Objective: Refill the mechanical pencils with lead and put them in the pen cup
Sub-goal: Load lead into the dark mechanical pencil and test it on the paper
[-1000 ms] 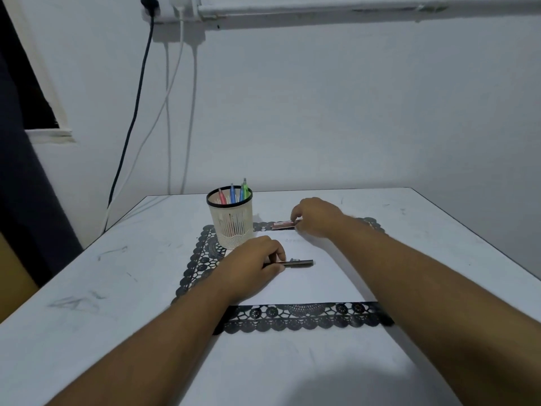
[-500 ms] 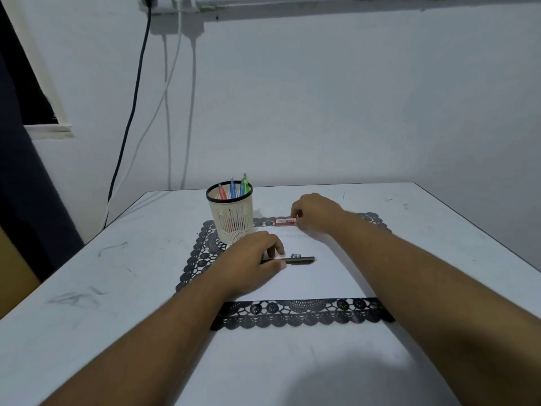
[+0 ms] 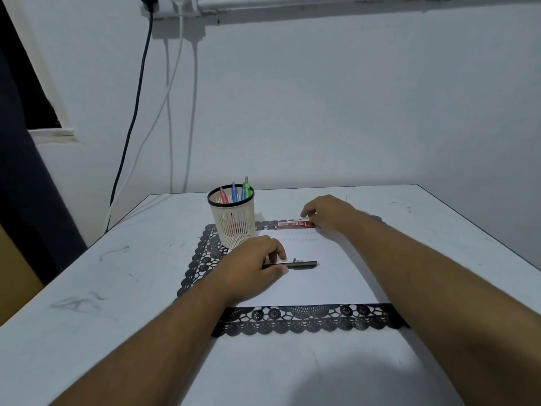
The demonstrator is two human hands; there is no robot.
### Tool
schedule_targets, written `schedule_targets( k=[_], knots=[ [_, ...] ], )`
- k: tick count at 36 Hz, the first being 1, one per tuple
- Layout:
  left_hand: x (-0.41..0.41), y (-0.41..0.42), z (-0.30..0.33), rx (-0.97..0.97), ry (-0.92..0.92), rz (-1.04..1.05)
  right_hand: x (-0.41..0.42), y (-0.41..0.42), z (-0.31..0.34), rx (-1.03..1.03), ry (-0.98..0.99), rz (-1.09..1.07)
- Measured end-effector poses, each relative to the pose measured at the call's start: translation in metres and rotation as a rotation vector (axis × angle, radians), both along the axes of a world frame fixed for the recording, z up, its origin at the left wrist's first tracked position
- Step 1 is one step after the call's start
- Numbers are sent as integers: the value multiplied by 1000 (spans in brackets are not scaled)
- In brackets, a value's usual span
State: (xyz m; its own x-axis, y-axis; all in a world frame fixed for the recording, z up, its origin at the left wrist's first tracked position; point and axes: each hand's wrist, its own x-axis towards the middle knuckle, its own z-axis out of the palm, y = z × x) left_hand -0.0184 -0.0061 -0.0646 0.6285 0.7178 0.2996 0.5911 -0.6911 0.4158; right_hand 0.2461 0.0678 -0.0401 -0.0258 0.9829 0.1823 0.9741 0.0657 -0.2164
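Note:
A black mechanical pencil lies on a white sheet on the table. My left hand pinches its left end between thumb and fingers. A red lead case lies flat at the sheet's far edge. My right hand holds the case's right end with curled fingers. A cream mesh pen cup with a black rim stands left of the case. Red, blue and green pencils stick out of it.
A white sheet lies on a black lace mat in the middle of the white table. Cables hang down the wall at the back left. The table's right edge runs diagonally past my right forearm.
Both hands stay on their objects. My right hand has slid slightly right along the lead case, showing more of it. The camera has tilted a little.

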Motion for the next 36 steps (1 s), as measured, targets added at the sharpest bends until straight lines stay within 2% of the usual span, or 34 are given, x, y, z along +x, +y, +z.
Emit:
schedule_targets(
  k=[17,30,36],
  knots=[
    [0,3,-1,-8,10,-10,4,10,1,-65,191,-66],
    [1,0,0,-9,2,-7,4,5,-1,-94,215,-92],
    [1,-3,2,-1,-13,11,5,-2,2,21,246,-110]
  ],
)
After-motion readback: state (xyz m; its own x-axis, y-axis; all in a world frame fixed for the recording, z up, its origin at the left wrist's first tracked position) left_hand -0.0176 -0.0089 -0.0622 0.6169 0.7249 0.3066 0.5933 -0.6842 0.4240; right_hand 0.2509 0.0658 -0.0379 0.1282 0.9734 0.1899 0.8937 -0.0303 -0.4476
